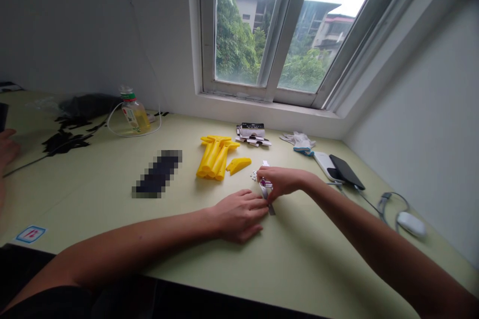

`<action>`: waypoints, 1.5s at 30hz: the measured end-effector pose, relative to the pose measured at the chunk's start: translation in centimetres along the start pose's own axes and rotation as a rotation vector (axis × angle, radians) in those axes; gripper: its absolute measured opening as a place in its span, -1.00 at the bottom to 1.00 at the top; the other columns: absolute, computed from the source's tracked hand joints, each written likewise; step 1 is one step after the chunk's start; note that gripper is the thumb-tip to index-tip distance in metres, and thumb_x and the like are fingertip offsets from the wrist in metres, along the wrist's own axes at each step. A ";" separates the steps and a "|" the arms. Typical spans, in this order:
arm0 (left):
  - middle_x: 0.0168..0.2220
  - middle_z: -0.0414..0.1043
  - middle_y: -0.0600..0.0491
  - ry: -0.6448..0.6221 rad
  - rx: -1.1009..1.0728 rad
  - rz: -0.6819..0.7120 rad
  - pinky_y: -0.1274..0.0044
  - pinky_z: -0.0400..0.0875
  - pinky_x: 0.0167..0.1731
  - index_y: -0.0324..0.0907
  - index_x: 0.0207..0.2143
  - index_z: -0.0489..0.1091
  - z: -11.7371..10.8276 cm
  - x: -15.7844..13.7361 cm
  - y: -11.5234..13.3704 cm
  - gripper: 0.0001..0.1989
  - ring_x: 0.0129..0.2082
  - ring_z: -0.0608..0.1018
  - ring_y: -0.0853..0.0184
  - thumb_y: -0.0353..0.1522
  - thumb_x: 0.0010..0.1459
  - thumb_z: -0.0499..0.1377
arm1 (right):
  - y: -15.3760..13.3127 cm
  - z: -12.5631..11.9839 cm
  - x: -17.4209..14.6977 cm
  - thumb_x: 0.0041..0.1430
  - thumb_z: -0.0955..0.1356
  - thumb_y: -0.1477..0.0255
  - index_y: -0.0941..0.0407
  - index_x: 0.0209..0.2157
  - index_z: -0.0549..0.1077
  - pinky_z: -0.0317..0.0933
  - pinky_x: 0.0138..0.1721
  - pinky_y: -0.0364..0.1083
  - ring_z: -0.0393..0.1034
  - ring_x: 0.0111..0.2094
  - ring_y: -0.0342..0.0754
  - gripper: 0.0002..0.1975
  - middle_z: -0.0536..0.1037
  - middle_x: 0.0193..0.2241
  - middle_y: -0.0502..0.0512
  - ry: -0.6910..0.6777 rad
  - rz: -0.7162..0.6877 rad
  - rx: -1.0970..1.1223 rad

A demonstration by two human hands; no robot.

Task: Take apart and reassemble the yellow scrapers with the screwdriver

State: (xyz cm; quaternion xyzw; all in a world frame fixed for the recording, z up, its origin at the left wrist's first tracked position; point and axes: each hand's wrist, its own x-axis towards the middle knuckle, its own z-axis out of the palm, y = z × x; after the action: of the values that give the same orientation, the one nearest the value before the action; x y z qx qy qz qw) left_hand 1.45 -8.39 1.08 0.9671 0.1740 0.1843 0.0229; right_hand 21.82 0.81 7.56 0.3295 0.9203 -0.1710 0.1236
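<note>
Right hand (282,182) curled over a slim strip (272,210), its grip hard to tell from here, left hand (240,215) palm-down, fingers extended, yellow piece (238,165) beyond them.

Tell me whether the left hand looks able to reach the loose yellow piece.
Probably yes: only bare tabletop separates the left hand from the loose yellow piece, though that hand's fingertips seem busy at the grey strip.

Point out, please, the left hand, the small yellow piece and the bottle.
Left hand (238,216): head view, on the back of the hand.
Small yellow piece (238,165): head view, middle of its upper surface.
Bottle (136,114): head view, middle of its body.
</note>
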 end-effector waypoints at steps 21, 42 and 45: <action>-0.02 0.50 -0.11 0.019 -0.024 0.139 0.32 0.17 0.25 -0.32 0.04 0.35 -2.1 -6.5 7.6 -0.65 0.12 0.43 0.19 -0.31 0.26 0.12 | 1.8 -3.3 -5.7 0.06 0.36 0.23 0.03 -0.24 0.40 0.18 -0.34 -0.12 0.38 -0.32 -0.04 -0.76 0.52 -0.27 0.06 0.379 0.269 0.185; -0.20 0.54 -0.05 0.095 0.328 0.212 0.44 0.46 -0.19 -0.22 -0.23 0.46 -1.1 9.1 -8.3 -0.71 -0.21 0.56 0.27 -0.49 0.31 -0.06 | 2.7 -4.2 -7.6 0.07 0.36 0.21 0.06 -0.27 0.41 0.20 -0.26 -0.08 0.39 -0.25 0.00 -0.75 0.53 -0.24 0.08 0.527 0.247 0.209; -0.24 0.52 -0.03 -0.044 0.368 0.187 0.48 0.43 -0.22 -0.21 -0.25 0.46 -0.1 10.5 -9.9 -0.73 -0.28 0.55 0.31 -0.57 0.21 -0.02 | 2.7 -4.3 -7.8 0.07 0.36 0.21 0.06 -0.26 0.42 0.20 -0.26 -0.09 0.39 -0.25 -0.01 -0.75 0.54 -0.25 0.07 0.537 0.249 0.214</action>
State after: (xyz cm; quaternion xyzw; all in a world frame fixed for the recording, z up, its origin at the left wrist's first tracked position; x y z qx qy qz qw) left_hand 7.33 4.57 3.80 0.9707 0.1134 0.1294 -0.1677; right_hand 28.94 0.11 13.49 0.4842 0.8494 -0.1573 -0.1392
